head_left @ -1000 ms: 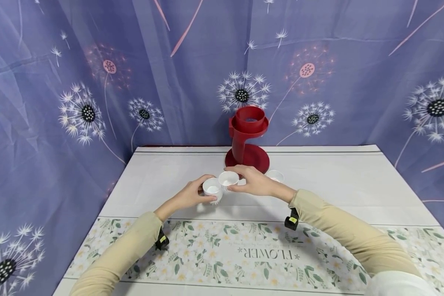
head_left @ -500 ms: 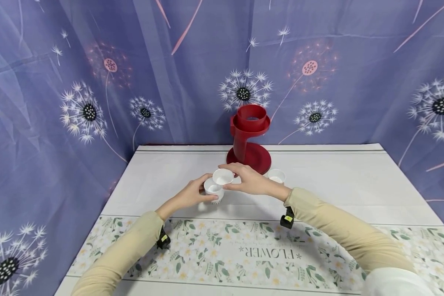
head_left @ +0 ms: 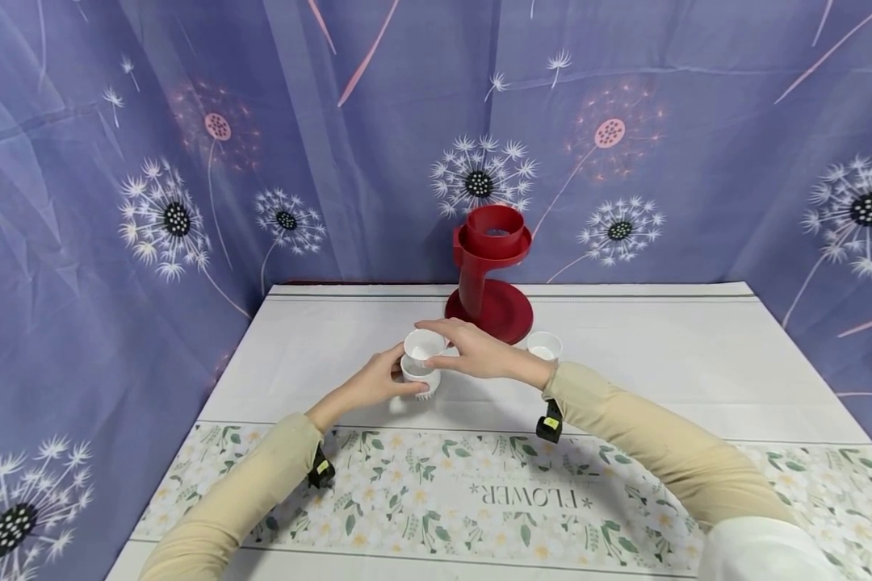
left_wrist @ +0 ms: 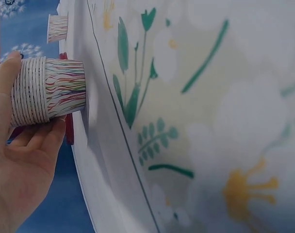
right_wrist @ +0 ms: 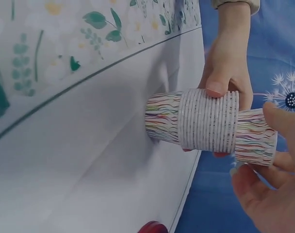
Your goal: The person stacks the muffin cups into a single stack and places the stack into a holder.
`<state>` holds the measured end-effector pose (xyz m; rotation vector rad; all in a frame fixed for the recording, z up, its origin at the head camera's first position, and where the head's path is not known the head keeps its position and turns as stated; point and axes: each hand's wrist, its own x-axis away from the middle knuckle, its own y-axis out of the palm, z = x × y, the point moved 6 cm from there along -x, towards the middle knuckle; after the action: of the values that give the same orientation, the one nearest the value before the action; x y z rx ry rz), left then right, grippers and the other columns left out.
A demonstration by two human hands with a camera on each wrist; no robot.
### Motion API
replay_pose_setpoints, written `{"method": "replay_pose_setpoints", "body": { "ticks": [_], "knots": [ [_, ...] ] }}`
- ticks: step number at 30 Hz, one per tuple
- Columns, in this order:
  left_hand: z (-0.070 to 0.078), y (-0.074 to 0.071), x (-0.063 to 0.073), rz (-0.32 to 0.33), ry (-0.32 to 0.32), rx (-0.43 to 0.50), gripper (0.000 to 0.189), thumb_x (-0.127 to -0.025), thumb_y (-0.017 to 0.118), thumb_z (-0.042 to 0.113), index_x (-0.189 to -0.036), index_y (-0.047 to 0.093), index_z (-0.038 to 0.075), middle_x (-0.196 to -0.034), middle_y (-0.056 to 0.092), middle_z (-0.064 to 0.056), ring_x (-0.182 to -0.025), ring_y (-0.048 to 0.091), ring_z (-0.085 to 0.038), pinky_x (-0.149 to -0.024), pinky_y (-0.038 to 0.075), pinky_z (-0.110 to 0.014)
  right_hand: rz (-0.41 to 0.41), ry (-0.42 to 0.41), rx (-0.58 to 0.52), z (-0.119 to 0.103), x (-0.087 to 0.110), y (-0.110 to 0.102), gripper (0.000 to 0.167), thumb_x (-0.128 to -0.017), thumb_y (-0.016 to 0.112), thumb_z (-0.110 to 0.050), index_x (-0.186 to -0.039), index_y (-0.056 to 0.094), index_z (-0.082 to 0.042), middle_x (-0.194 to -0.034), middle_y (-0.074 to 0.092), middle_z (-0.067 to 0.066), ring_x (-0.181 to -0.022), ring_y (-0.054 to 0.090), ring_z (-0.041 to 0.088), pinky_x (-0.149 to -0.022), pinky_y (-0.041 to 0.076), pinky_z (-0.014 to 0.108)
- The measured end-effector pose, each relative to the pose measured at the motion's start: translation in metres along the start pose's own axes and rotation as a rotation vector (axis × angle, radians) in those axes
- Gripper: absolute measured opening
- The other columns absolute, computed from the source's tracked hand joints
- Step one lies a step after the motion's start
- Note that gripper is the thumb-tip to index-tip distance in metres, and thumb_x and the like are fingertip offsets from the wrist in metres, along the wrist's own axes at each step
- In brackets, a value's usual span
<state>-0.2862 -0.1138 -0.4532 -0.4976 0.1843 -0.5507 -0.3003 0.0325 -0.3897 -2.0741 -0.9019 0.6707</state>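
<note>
My left hand (head_left: pixel 378 381) grips a stack of nested paper cups (right_wrist: pixel 208 121) around its banded rims, thumb on one side and fingers on the other. The stack stands mouth up, its lowest cup patterned with wavy coloured lines. My right hand (head_left: pixel 475 352) pinches a single paper cup (right_wrist: pixel 256 137) of the same pattern between thumb and fingers. That cup is upright, its bottom end right at the mouth of the stack. In the left wrist view the stack (left_wrist: pixel 48 92) sits in the left hand's grasp.
A red stand (head_left: pixel 471 282) with a ring-shaped top and round base is behind the hands. Another paper cup (head_left: pixel 544 345) stands right of it, behind the right forearm. A white rounded object (head_left: pixel 766 553) shows at the lower right. A dandelion curtain (head_left: pixel 378 161) borders the table (head_left: pixel 647 347).
My right hand has moved left with its cup, from beside the stack to over its mouth. The left hand keeps its hold on the stack, nearly still.
</note>
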Motion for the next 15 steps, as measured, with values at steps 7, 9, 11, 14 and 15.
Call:
{"method": "replay_pose_setpoints", "body": {
  "ticks": [7, 9, 11, 14, 15],
  "knots": [
    [-0.016, 0.002, -0.003, 0.000, -0.013, 0.041, 0.063, -0.085, 0.076, 0.018, -0.139, 0.045, 0.007, -0.128, 0.059, -0.016, -0.114, 0.063, -0.028, -0.091, 0.055, -0.028, -0.052, 0.026, 0.028, -0.003, -0.007, 0.001, 0.063, -0.091, 0.068, -0.029, -0.144, 0.044, -0.005, -0.144, 0.051, 0.008, -0.128, 0.050, 0.025, -0.098, 0.051, 0.039],
    [-0.016, 0.002, -0.003, 0.000, -0.015, 0.035, 0.062, -0.085, 0.076, 0.017, -0.138, 0.045, 0.007, -0.128, 0.059, -0.016, -0.114, 0.063, -0.028, -0.091, 0.055, -0.028, -0.058, 0.023, 0.022, -0.004, -0.007, 0.003, 0.063, -0.091, 0.069, -0.030, -0.143, 0.045, -0.005, -0.144, 0.051, 0.008, -0.129, 0.049, 0.026, -0.099, 0.050, 0.040],
    [-0.016, 0.003, -0.003, 0.000, -0.011, 0.027, 0.063, -0.086, 0.075, 0.015, -0.139, 0.044, 0.006, -0.129, 0.059, -0.017, -0.115, 0.062, -0.029, -0.091, 0.055, -0.028, -0.064, 0.020, 0.014, -0.005, -0.007, 0.004, 0.064, -0.090, 0.069, -0.030, -0.143, 0.045, -0.005, -0.144, 0.051, 0.008, -0.130, 0.049, 0.026, -0.100, 0.050, 0.041],
    [-0.015, 0.004, -0.004, 0.000, 0.000, 0.020, 0.065, -0.086, 0.074, 0.012, -0.142, 0.041, 0.002, -0.131, 0.057, -0.020, -0.116, 0.062, -0.031, -0.090, 0.055, -0.027, -0.068, 0.017, 0.008, -0.005, -0.007, 0.006, 0.063, -0.089, 0.071, -0.030, -0.142, 0.047, -0.005, -0.142, 0.053, 0.008, -0.128, 0.050, 0.025, -0.100, 0.050, 0.041],
    [-0.015, 0.004, -0.004, -0.002, 0.004, 0.019, 0.066, -0.086, 0.073, 0.011, -0.142, 0.040, 0.001, -0.131, 0.057, -0.021, -0.115, 0.062, -0.032, -0.089, 0.055, -0.027, -0.070, 0.015, 0.006, -0.005, -0.006, 0.007, 0.062, -0.089, 0.071, -0.030, -0.141, 0.048, -0.005, -0.141, 0.053, 0.009, -0.128, 0.051, 0.025, -0.099, 0.050, 0.041]
  ]
}}
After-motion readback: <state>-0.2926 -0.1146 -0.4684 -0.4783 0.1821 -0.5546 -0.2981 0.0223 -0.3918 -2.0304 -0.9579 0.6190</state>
